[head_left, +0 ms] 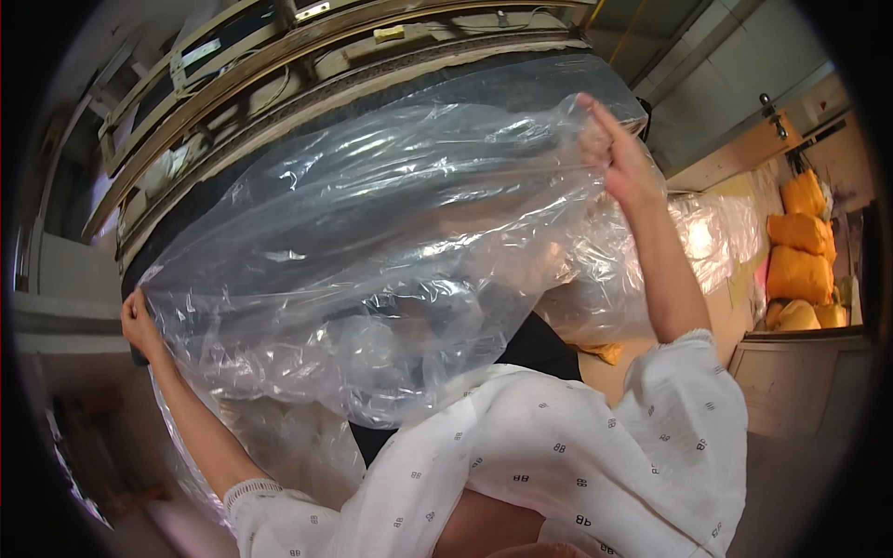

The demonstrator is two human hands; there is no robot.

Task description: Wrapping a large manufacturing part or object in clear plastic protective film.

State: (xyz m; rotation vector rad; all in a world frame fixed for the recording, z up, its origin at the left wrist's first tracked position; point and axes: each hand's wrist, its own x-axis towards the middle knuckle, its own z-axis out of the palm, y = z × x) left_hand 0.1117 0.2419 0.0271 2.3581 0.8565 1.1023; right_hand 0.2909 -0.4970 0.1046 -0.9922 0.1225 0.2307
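Observation:
A large clear plastic sheet [372,214] stretches between my two hands, crinkled and shiny, over a dark flat surface. At the far left, my left hand [138,324] pinches one end of it near the surface's edge. My right hand [600,144] is raised at the upper right, its fingers closed on the opposite end. The near part of the sheet bunches up and hangs against my front. I cannot tell whether it is a single layer or a bag.
A long machine frame with rails [279,79] runs along the far side. More clear plastic [688,232] lies at the right, beside stacked orange bundles [800,251]. A wooden beam with a metal fitting [735,149] stands behind them. Clear film also hangs at my lower left.

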